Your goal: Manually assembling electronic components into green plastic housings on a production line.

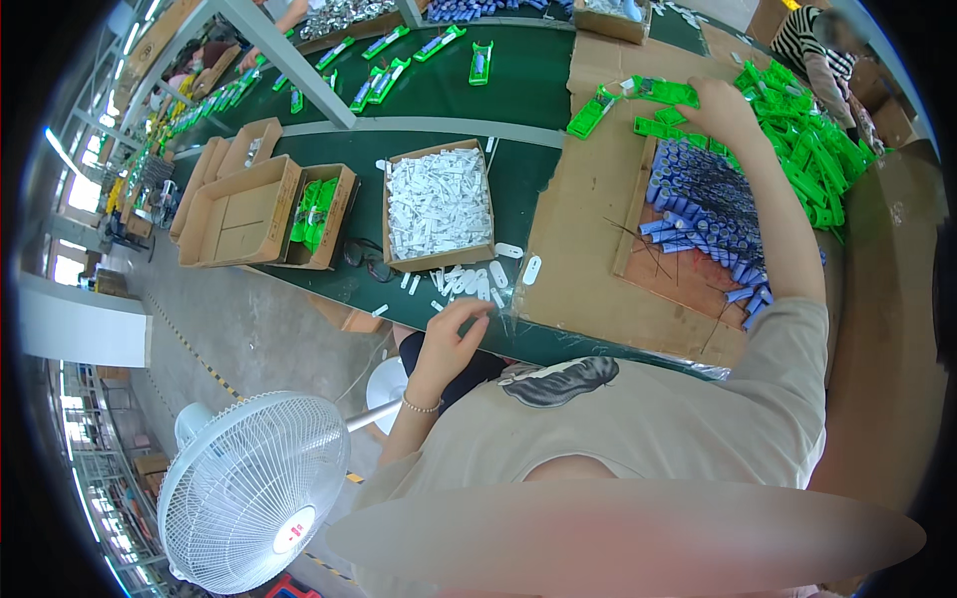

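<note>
My right hand [714,112] reaches to the far right. Its fingers grip the end of a green plastic housing [666,92] lying over the cardboard. Just left of it, another green housing [592,113] rests at an angle. My left hand [455,341] hangs at the table's front edge with fingers curled together; whatever is in them, if anything, is hidden. Close by lie loose small white plastic pieces [465,282], in front of a cardboard box [440,266] full of similar white pieces. Below my right forearm, blue cylinders with thin black wires [688,184] are heaped on a board.
Green housings are piled [812,140] at the far right. Several more stand on a green belt [528,75] beyond a grey rail. Left of the white pieces are open cardboard trays [239,214]. A white fan [254,488] stands at lower left. Other people are across the belt and upper right.
</note>
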Demonstrator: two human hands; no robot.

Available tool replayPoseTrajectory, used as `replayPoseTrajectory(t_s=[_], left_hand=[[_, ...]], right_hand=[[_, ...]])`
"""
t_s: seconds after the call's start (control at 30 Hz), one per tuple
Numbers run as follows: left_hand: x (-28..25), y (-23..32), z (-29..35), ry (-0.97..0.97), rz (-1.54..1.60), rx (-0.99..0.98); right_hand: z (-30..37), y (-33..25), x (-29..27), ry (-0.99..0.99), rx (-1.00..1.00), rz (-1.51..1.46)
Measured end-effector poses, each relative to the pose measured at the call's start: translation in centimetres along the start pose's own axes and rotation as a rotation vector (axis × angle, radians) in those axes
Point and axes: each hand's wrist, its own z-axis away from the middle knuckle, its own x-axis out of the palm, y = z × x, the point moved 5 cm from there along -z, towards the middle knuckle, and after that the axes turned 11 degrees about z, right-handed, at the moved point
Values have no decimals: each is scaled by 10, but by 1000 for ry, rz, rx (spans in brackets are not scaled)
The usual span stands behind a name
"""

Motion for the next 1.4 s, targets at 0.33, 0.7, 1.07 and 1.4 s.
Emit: replayPoseTrajectory(t_s=[0.33,0.7,1.07,1.4], left_hand=[[-1,47,-33,542,214,559],[48,31,-54,-700,754,119],[14,12,-73,-28,1485,89],[-19,-5,-66,512,610,284]], right_hand=[[111,-151,-107,-19,-233,-934],[102,-205,-108,-233,-967,-1112],[177,-294,8,-815,-367,-2259],[197,-277,21,-958,18,-1763]])
